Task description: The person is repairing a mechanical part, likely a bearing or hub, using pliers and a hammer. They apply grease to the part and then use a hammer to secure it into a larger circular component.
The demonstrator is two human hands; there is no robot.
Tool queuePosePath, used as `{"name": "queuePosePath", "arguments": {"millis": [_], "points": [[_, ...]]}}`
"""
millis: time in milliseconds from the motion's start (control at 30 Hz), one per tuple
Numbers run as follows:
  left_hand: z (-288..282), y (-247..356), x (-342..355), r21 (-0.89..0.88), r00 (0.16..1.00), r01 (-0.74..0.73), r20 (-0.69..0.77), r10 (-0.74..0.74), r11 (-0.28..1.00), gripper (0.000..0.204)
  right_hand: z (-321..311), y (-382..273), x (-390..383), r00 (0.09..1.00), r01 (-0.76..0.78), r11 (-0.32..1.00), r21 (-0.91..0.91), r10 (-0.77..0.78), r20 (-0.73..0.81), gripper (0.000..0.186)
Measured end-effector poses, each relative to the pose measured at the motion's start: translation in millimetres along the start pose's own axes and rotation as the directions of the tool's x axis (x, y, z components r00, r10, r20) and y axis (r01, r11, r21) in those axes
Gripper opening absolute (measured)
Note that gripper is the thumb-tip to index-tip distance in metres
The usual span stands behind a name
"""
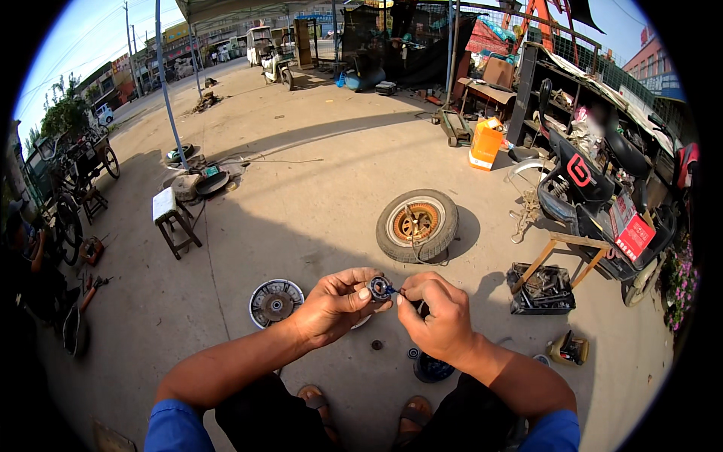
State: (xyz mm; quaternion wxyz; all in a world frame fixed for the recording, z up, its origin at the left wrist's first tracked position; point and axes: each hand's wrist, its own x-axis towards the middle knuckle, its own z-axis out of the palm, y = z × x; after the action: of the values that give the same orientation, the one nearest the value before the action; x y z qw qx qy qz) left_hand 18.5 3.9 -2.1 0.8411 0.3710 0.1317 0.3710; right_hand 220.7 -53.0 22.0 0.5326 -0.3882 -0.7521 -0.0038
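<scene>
My left hand (331, 307) holds up a small ring-shaped bearing (379, 288) smeared with dark blue grease, gripping it between thumb and fingers. Beside it, my right hand (446, 316) pinches a thin dark stick-like tool (395, 291), whose tip meets the bearing's edge. The tool's other end is hidden by my fingers. On the ground beneath my right hand stands a round tub (433, 371) with dark blue contents. A small ring (413, 352) lies at its edge, and another small dark round part (376, 345) rests further left. Behind my left forearm lies a round metal cover (263, 305).
A tyred wheel (440, 245) with copper-coloured insides lies ahead. To the right are a black crate of tools (538, 307), a wooden frame (576, 239), a small open container (559, 352) and a dismantled scooter (576, 173). A low stool (163, 205) stands left; an orange box (486, 143) stands farther back.
</scene>
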Motion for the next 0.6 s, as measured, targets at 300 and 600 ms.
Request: {"name": "queuePosePath", "arguments": {"millis": [300, 600], "points": [[0.8, 1.5, -0.7, -0.014, 0.999, 0.010, -0.032, -0.010, 1.000, 0.036, -7.8, -5.7, -1.8, 0.977, 0.191, 0.955, -0.229, -0.162, 0.140, 0.013], [-1.9, -0.2, -6.2, 0.072, 0.997, -0.015, -0.072, 0.020, 0.997, 0.034, -12.6, -14.7, 0.8, 0.951, 0.265, 0.921, -0.286, -0.200, 0.235, 0.012]]}}
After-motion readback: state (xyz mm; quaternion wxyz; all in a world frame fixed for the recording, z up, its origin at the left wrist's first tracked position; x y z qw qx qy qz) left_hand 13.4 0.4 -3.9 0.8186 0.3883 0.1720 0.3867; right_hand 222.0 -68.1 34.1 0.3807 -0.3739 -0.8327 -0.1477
